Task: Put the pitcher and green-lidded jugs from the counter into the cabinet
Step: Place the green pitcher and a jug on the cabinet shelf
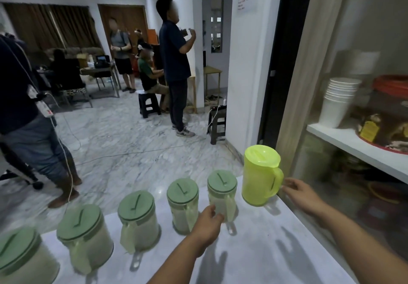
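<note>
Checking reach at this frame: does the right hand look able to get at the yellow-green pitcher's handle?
Probably yes. The right hand is open just beside the pitcher, fingertips near its handle, with nothing between them.

Five jugs [183, 204] are standing in a row along the far edge of the counter [265, 250]. The pitcher [260, 175] is sitting at the row's right end, just beside the cabinet [331, 98]. Inside, cups [337, 103] are stacked on a shelf [344, 142].

White cup stack [339, 98] on shelf [353, 142]; black stools [149, 106] on marble floor [123, 142].
</note>
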